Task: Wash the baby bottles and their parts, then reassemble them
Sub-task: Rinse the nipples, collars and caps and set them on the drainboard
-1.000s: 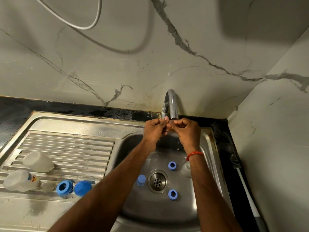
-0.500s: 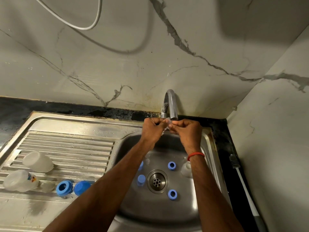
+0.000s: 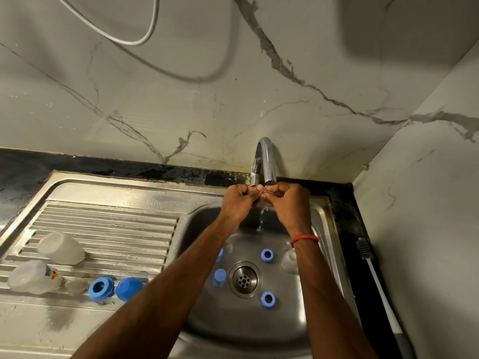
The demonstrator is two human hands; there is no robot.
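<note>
My left hand (image 3: 239, 202) and my right hand (image 3: 287, 204) meet under the tap (image 3: 265, 161), fingers curled, pinching a small clear part (image 3: 264, 195) between them; water runs off it into the sink. In the sink basin (image 3: 259, 325) lie two blue rings (image 3: 267, 254) (image 3: 267, 299), two blue caps (image 3: 220, 277) (image 3: 219, 255) and a clear teat (image 3: 289, 260). On the drainboard (image 3: 108, 226) lie a clear bottle (image 3: 35, 276), a clear cup (image 3: 61, 247), a small clear piece (image 3: 75, 286), a blue ring (image 3: 100, 288) and a blue cap (image 3: 128, 288).
A round drain (image 3: 245, 279) sits in the middle of the basin. A white-handled brush (image 3: 381, 299) lies on the dark counter strip at the right, beside the marble side wall. A white cable (image 3: 124, 32) hangs on the back wall.
Both hands have stayed under the tap, shifting slightly up and working the small clear part between the fingers. The parts in the sink and on the drainboard have not moved.
</note>
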